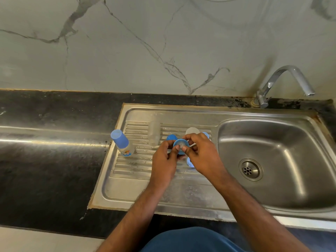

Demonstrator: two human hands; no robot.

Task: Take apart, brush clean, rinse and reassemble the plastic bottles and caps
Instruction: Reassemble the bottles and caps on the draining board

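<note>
Over the ribbed drainboard [131, 166], both hands meet on a blue screw ring [177, 143] with a clear teat in its middle. My left hand [164, 160] grips the ring from the left. My right hand [201, 155] pinches the clear teat with thumb and fingers. An assembled bottle with a blue cap [121, 142] stands at the drainboard's left edge. A clear empty bottle [154, 133] stands upside down behind the hands. Other blue parts [171, 137] and a clear cap [192, 130] lie partly hidden behind the hands; another blue piece [189, 162] shows under my right hand.
The steel sink basin [272, 160] with its drain [250, 169] lies to the right. A chrome tap [283, 82] stands at the back right, with no water running. Black stone counter [45, 160] stretches to the left, a marble wall behind.
</note>
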